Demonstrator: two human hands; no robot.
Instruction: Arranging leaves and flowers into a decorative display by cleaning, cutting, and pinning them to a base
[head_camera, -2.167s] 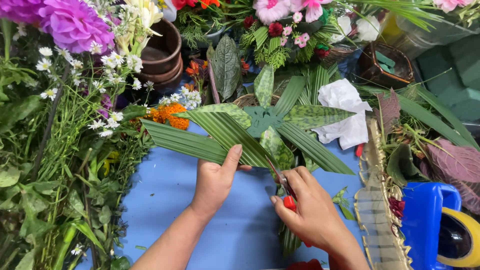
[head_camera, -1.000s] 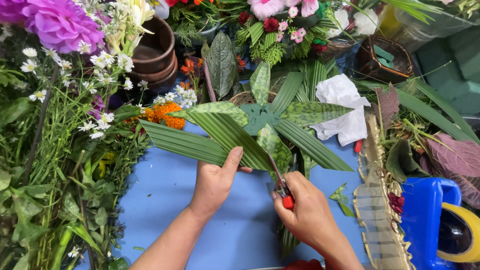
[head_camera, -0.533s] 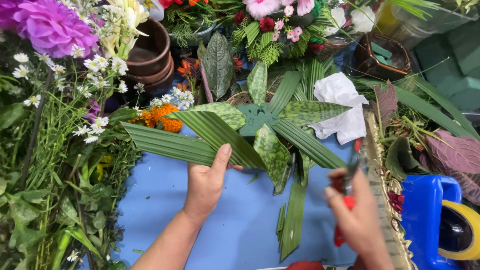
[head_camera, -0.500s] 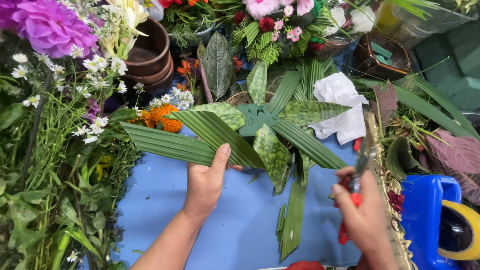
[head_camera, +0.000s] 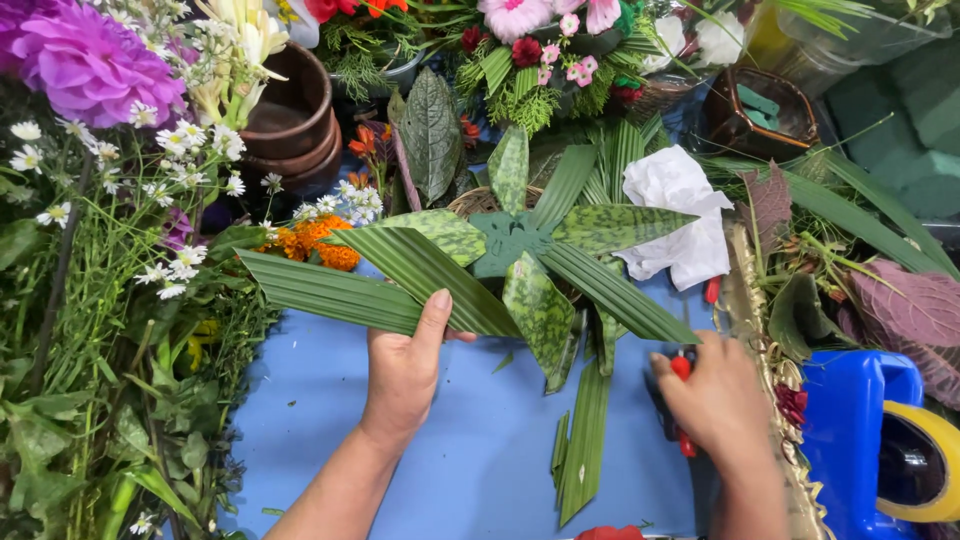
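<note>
Left hand (head_camera: 405, 365) grips two long, ribbed palm leaves (head_camera: 385, 280) over the blue table (head_camera: 480, 460). Right hand (head_camera: 715, 400) is closed around red-handled scissors (head_camera: 682, 405), near cut leaf strips (head_camera: 582, 440).

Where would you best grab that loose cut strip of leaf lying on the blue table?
Probably at the cut leaf strip's lower end, from the near side: it lies flat and lengthwise on the blue table, its upper end tucked under the arrangement's leaves.

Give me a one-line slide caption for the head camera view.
Left hand holds ribbed green leaves while right hand grips red-handled scissors.
</note>
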